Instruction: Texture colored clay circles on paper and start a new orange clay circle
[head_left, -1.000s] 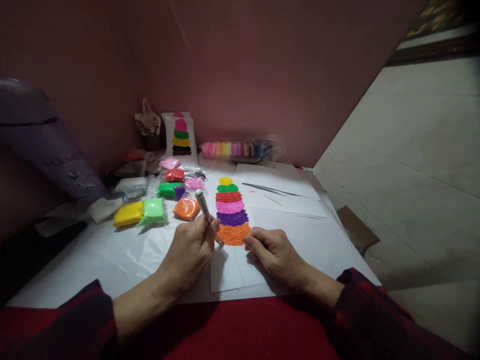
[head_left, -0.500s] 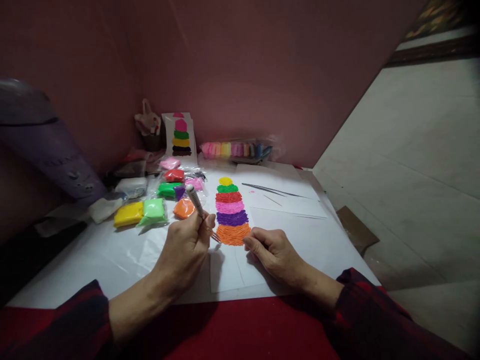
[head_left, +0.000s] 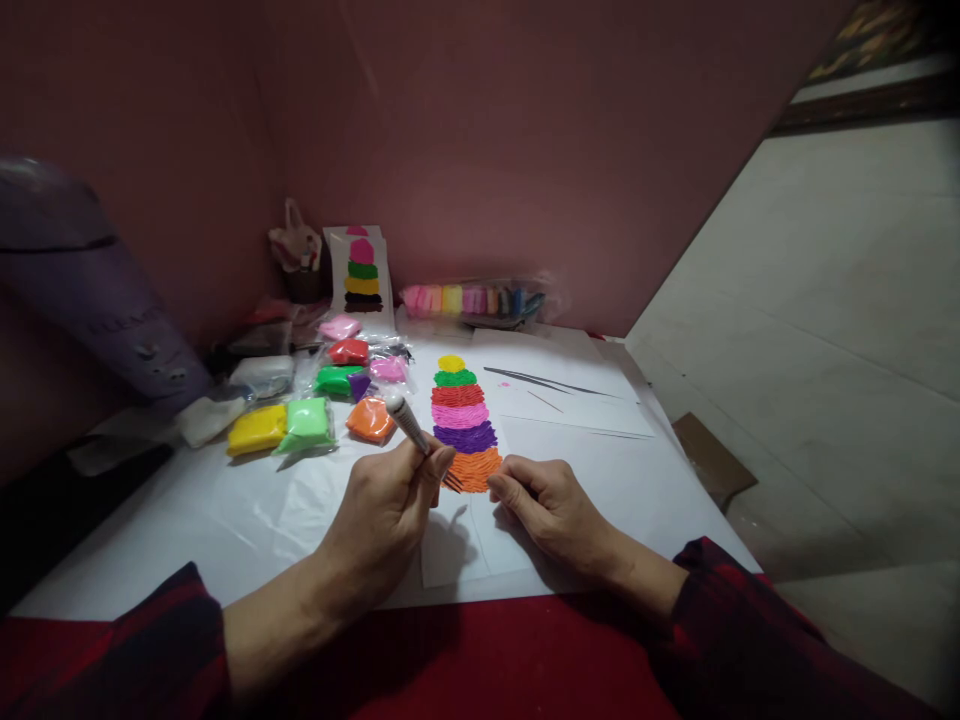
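My left hand (head_left: 390,500) is closed round the pale handle of a fork (head_left: 409,424), its tines pointing down at the lowest, orange band (head_left: 480,470) of clay. That band belongs to a tapering stack of coloured clay bands on a white sheet (head_left: 450,560). Above it come purple (head_left: 465,436), pink (head_left: 460,415), red, green and a yellow top (head_left: 451,364), with ridged texture on most. At the right end of the orange band rests my right hand (head_left: 555,510), fingers curled in; whatever they may pinch is hidden.
Bagged clay in yellow (head_left: 257,428), light green (head_left: 306,422), orange (head_left: 370,420) and other colours lies to the left. Dark tweezers (head_left: 532,379) and a thin stick (head_left: 545,401) lie right of the stack. Behind are a clay pack (head_left: 472,300) and a propped picture (head_left: 362,270).
My left hand has moved slightly right with the fork, so the tines are further in over the orange band's lower edge. My right hand has barely moved.
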